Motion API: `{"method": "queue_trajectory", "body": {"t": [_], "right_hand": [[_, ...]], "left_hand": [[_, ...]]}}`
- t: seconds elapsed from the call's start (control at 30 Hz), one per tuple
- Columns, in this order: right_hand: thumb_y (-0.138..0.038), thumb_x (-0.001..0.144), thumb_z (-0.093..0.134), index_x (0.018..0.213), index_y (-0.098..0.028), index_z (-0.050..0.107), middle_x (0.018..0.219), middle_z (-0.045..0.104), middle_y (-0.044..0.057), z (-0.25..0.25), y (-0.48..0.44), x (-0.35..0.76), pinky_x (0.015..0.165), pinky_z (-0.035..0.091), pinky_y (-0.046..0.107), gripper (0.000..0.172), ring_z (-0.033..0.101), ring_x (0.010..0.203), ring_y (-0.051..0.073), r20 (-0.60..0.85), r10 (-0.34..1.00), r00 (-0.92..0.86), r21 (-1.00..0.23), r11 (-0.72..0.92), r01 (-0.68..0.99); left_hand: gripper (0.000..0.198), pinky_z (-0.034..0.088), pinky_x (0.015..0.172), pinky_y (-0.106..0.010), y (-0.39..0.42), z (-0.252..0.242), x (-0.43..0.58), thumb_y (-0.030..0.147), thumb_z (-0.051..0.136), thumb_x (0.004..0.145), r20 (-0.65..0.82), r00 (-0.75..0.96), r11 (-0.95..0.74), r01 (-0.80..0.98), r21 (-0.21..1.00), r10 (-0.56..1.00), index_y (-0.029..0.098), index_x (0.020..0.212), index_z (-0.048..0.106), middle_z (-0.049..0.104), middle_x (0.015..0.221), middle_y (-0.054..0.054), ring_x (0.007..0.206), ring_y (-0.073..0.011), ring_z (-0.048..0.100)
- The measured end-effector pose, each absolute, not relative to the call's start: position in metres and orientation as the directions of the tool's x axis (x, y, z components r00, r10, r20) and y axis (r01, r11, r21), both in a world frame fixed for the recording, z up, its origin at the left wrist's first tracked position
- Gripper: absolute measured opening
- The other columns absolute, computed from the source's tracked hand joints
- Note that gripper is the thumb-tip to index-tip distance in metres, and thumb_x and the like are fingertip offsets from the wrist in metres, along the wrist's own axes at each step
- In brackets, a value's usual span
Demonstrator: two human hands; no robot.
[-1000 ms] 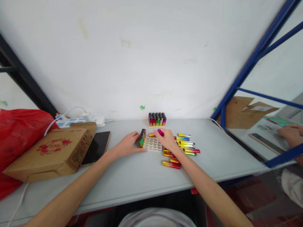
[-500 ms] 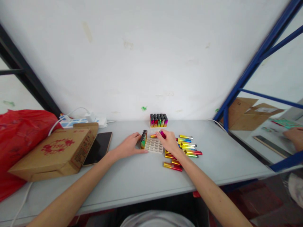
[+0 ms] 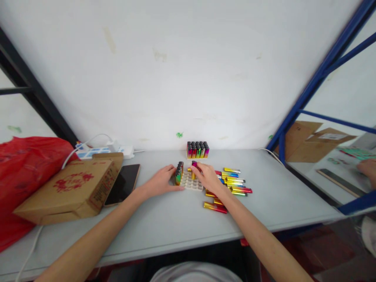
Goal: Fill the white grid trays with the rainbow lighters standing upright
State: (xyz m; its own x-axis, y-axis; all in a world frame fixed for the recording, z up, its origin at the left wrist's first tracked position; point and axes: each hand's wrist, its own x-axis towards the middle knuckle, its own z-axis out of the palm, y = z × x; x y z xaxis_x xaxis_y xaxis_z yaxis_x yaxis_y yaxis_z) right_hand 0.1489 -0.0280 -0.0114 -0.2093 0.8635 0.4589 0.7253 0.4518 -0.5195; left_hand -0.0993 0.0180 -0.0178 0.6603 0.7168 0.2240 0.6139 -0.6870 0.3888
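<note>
A pale tray (image 3: 188,183) with rows of round holes lies on the table, with a row of upright green and gold lighters (image 3: 178,177) along its left side. My left hand (image 3: 160,181) is curved round the tray's left end, thumb at the front corner and fingers behind the lighters. Between the thumb and fingers of my right hand (image 3: 208,176) is a purple and yellow lighter (image 3: 194,165), upright over the tray's holes. Whether its base sits in a hole I cannot tell. Loose metallic lighters (image 3: 232,181) lie right of the tray, partly hidden by my right forearm.
A filled block of upright lighters (image 3: 197,150) stands by the wall. On the left are a dark phone or tablet (image 3: 123,184), a cardboard box (image 3: 70,192), a red bag (image 3: 32,172) and a power strip (image 3: 126,152). Another person's hand (image 3: 367,170) shows beyond the blue frame (image 3: 293,113).
My right hand has shifted slightly left and turned the purple lighter from tilted to upright over the tray. My left hand stays at the tray.
</note>
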Motion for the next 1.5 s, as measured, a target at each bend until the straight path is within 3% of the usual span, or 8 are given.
{"method": "queue_trajectory", "body": {"t": [0.13,0.4,0.57,0.83,0.97,1.13,1.33,1.5], "right_hand": [[-0.042,0.11,0.047,0.089,-0.02,0.06,0.086,0.071,0.005,-0.018,-0.023,0.149,0.075,0.047,0.031,0.034,0.065,0.08,0.021,0.467,0.859,-0.211,-0.522,0.461,0.718],[-0.027,0.106,0.055,0.106,-0.017,0.062,0.107,0.07,0.014,-0.029,-0.014,0.129,0.09,0.052,0.04,0.012,0.065,0.102,0.028,0.417,0.852,-0.317,-0.302,0.458,0.836],[-0.031,0.105,0.058,0.108,-0.017,0.064,0.108,0.068,0.013,-0.021,-0.018,0.133,0.09,0.053,0.039,0.016,0.064,0.101,0.026,0.409,0.838,-0.36,-0.292,0.494,0.819],[-0.02,0.109,0.045,0.127,-0.016,0.067,0.127,0.068,0.013,-0.026,-0.007,0.181,0.113,0.045,0.04,0.029,0.061,0.122,0.024,0.453,0.815,-0.362,-0.328,0.53,0.782],[-0.02,0.104,0.057,0.121,-0.017,0.074,0.12,0.073,0.012,-0.031,0.004,0.188,0.108,0.047,0.038,0.024,0.065,0.115,0.024,0.347,0.861,-0.372,-0.321,0.482,0.816],[-0.021,0.095,0.071,0.11,-0.018,0.076,0.107,0.073,0.01,-0.03,0.006,0.19,0.099,0.051,0.038,0.016,0.067,0.106,0.025,0.35,0.894,-0.28,-0.401,0.413,0.818],[-0.026,0.087,0.076,0.101,-0.019,0.077,0.104,0.07,0.007,-0.026,0.006,0.193,0.085,0.055,0.036,0.016,0.068,0.089,0.02,0.438,0.898,-0.042,-0.736,0.385,0.556],[-0.051,0.085,0.077,0.097,-0.021,0.074,0.103,0.074,0.006,-0.014,0.001,0.175,0.093,0.057,0.039,0.032,0.069,0.1,0.023,0.352,0.922,0.164,-0.932,0.361,-0.03]], "left_hand": [[0.07,0.053,0.095,-0.044,0.016,-0.014,-0.098,0.078,0.074,0.074,0.218,0.66,-0.683,0.614,0.395,0.719,0.018,0.11,0.071,0.068,0.111,-0.013,0.105,-0.0338,0.064],[0.069,0.052,0.096,-0.043,0.015,-0.013,-0.097,0.079,0.071,0.077,0.211,0.685,-0.711,0.625,0.322,0.698,0.017,0.109,0.068,0.065,0.111,-0.013,0.106,-0.0336,0.064],[0.067,0.053,0.096,-0.044,0.017,-0.016,-0.099,0.079,0.071,0.076,0.23,0.674,-0.707,0.621,0.339,0.702,0.019,0.107,0.07,0.067,0.111,-0.013,0.105,-0.0342,0.065],[0.067,0.054,0.096,-0.046,0.016,-0.012,-0.098,0.076,0.074,0.073,0.212,0.656,-0.68,0.633,0.37,0.725,0.02,0.109,0.071,0.069,0.113,-0.014,0.107,-0.0363,0.066],[0.067,0.054,0.096,-0.046,0.015,-0.012,-0.098,0.075,0.074,0.074,0.212,0.656,-0.682,0.635,0.364,0.724,0.018,0.109,0.07,0.068,0.113,-0.014,0.107,-0.0354,0.066],[0.068,0.054,0.096,-0.044,0.014,-0.009,-0.097,0.075,0.075,0.073,0.207,0.649,-0.671,0.635,0.382,0.732,0.017,0.109,0.07,0.068,0.112,-0.013,0.105,-0.0346,0.066],[0.067,0.054,0.096,-0.043,0.013,-0.008,-0.097,0.074,0.075,0.074,0.187,0.652,-0.666,0.643,0.379,0.735,0.017,0.109,0.07,0.068,0.114,-0.013,0.107,-0.0343,0.066],[0.069,0.054,0.096,-0.043,0.015,-0.011,-0.098,0.076,0.074,0.074,0.188,0.653,-0.67,0.65,0.36,0.734,0.017,0.109,0.069,0.068,0.114,-0.014,0.107,-0.0348,0.066]]}}
